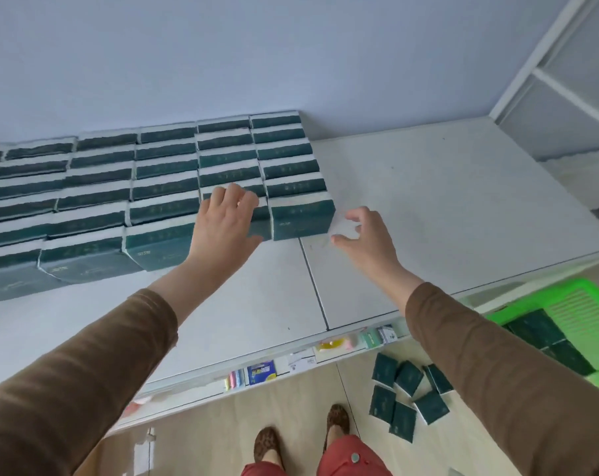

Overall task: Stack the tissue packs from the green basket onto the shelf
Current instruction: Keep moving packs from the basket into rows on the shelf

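Note:
Several rows of dark green tissue packs point(160, 187) stand packed together on the white shelf top point(428, 201), against the wall. My left hand point(227, 218) rests with relaxed fingers over the front pack of the second row from the right. The front pack of the rightmost row point(303, 219) stands just right of it. My right hand point(363, 235) hovers beside that pack's right end, fingers loosely curled and holding nothing. The green basket point(579, 304) sits low at the right with a few packs point(534, 329) in it.
Several loose green packs point(407, 393) lie on the wooden floor below the shelf edge. Small goods, including a blue box point(262, 372), line a lower shelf. A white rack point(559, 80) stands at the far right. My feet show at the bottom.

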A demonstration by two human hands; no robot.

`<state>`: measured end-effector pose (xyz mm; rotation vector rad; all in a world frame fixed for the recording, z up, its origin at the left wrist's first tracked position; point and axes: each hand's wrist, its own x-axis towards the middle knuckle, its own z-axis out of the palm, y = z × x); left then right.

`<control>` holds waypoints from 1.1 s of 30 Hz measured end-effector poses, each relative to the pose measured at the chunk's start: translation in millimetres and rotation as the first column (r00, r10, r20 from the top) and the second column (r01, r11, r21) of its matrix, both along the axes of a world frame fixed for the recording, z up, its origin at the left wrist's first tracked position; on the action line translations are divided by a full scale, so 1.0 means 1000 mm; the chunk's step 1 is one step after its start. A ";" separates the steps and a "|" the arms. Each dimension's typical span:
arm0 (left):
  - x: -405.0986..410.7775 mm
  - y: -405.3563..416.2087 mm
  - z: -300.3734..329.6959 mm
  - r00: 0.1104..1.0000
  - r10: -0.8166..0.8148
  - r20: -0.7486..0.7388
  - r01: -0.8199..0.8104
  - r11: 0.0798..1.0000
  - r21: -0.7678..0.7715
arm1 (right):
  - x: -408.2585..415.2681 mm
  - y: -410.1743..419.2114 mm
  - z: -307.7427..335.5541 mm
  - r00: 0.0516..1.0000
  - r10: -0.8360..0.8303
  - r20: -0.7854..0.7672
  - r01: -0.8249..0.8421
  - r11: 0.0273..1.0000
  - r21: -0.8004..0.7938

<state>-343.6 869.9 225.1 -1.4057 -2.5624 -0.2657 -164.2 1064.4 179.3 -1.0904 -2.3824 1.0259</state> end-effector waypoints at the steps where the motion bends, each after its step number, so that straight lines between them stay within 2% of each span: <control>1: 0.013 0.006 0.000 0.999 -0.046 0.027 0.046 0.999 0.024 | 0.015 -0.001 0.003 1.000 0.004 0.007 -0.004 1.000 0.016; 7: 0.109 0.057 -0.008 0.948 -0.273 0.164 0.265 0.962 0.068 | 0.122 0.001 0.021 0.997 -0.055 0.052 0.051 0.996 0.077; 10: 0.163 0.092 -0.015 0.911 -0.368 0.187 0.364 0.930 0.057 | 0.185 0.011 0.022 0.991 -0.105 0.081 0.096 0.990 0.099; 15: 0.268 0.155 -0.035 0.844 -0.493 0.211 0.490 0.869 0.069 | 0.306 0.041 0.009 0.976 -0.193 0.104 0.191 0.981 0.021; 24: 0.442 0.250 -0.102 0.802 -0.472 0.367 0.531 0.844 -0.075 | 0.502 0.140 -0.047 0.942 -0.246 0.228 0.279 0.952 -0.124; 28: 0.478 0.279 -0.125 0.786 -0.460 0.413 0.543 0.832 -0.108 | 0.542 0.177 -0.079 0.903 -0.312 0.294 0.371 0.913 -0.171; 33: 0.506 0.331 -0.164 0.733 -0.479 0.483 0.614 0.771 -0.168 | 0.579 0.226 -0.130 0.821 -0.431 0.374 0.521 0.834 -0.183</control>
